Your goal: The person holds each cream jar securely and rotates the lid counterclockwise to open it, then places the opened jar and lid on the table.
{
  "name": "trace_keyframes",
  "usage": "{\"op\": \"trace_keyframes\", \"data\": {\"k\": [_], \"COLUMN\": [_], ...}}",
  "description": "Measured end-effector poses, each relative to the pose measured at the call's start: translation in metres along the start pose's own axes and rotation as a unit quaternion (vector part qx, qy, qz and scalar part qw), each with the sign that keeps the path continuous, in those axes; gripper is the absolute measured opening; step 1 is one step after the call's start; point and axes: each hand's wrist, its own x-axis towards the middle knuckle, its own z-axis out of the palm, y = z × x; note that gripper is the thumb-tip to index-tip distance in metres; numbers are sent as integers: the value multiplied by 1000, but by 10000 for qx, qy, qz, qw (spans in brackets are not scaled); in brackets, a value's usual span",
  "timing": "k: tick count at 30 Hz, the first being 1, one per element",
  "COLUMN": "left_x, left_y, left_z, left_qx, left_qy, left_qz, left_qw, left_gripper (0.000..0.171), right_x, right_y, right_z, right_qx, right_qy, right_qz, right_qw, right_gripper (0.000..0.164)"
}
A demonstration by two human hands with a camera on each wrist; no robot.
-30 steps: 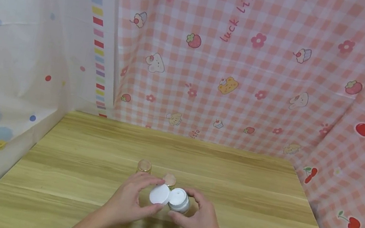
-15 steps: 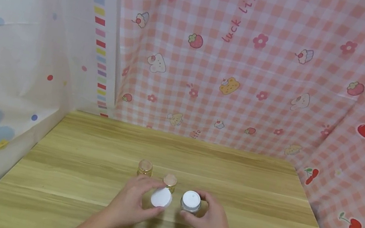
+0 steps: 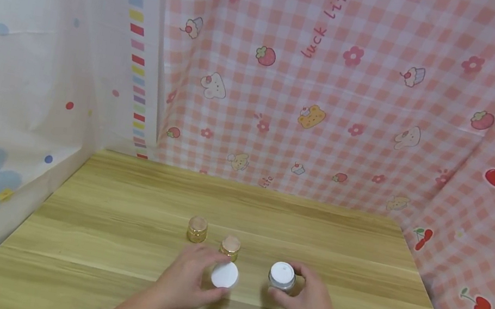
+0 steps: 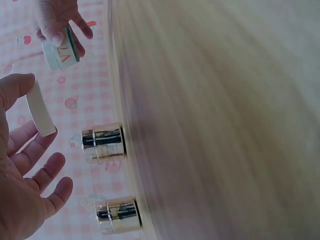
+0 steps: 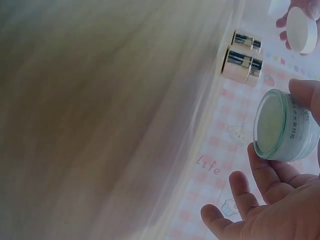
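Note:
My left hand (image 3: 188,279) pinches a round white lid (image 3: 224,275) by its edge, between thumb and fingers, above the table. Apart from it on the right, my right hand (image 3: 312,301) grips a small glass cream jar (image 3: 282,275) by its sides. A white inner cover shows on top of the jar. In the right wrist view the jar (image 5: 285,125) has a thick greenish glass base and printed writing on its side; it is held off the table. The left wrist view shows the lid (image 4: 40,109) edge-on.
Two small gold jars stand on the wooden table (image 3: 113,241): one gold jar (image 3: 197,229) farther left, the other gold jar (image 3: 230,247) just behind the lid. A pink checked cloth (image 3: 291,74) hangs behind the table, and a white printed cloth (image 3: 36,56) hangs at the left.
The jar and lid, side by side a second ago, have moved apart. My right hand has carried the jar to the right; my left hand has shifted slightly right and nearer with the lid.

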Motion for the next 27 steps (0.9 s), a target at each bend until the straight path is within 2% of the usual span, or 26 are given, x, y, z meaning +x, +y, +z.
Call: {"op": "trace_keyframes", "data": {"k": [9,16,23,27], "left_x": [2,2,2,3], "left_y": [6,5,5,5], "left_z": [2,5,5,4], "left_qx": [-65,-213,4,-137], "left_qy": [-255,-44,155,190], "left_qz": [-117,62,233,185], "left_qw": [9996,9997,9996,9996], "left_gripper": [55,58,56,54], "right_x": [4,8,17,22], "right_y": [7,10,18,25], "right_z": [-8,-17,-26,-29], "right_qx": [-77,-134,-198,-162], "right_qy": [-44,-122,-127,-161], "right_qz": [20,151,102,203], "right_qw": [10000,9997,9997,9995], "right_gripper": [66,67,66,68]}}
